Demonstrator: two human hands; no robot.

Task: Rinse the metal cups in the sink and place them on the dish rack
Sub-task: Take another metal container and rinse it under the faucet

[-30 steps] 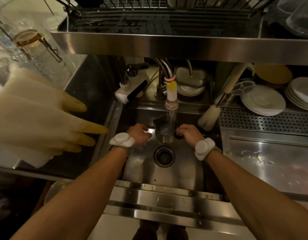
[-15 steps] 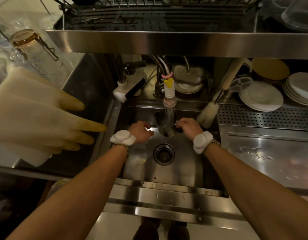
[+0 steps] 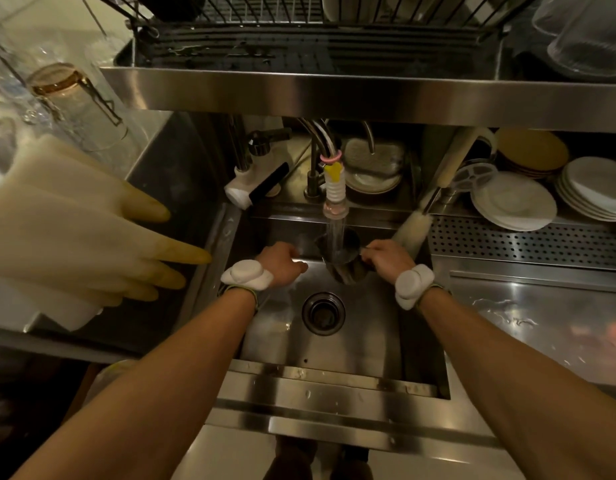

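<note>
Holding the metal cup point(image 3: 341, 263) at the middle of the frame, my right hand point(image 3: 386, 256) has its fingers curled round the cup's right side, where the handle seems to be. The cup hangs tilted inside the sink point(image 3: 368, 341), just above the drain point(image 3: 323, 312) in the frame. Its mouth is under the faucet nozzle point(image 3: 335, 199), and the water stream point(image 3: 335, 233) runs into it.

My left hand point(image 3: 282, 263) sits just left of the cup, fingers curled into a fist with nothing I can see in it. I cannot tell in this dim light whether a knuckle touches the cup wall. Both wrists carry white bands point(image 3: 246, 273).

A bottle brush point(image 3: 412, 230) leans at the sink's upper right corner, near the right hand. Stacked white plates point(image 3: 514, 202) lie at the right of the frame. The dish rack point(image 3: 299, 39) spans the top edge. Pale rubber gloves point(image 3: 74, 230) fill the left side.
</note>
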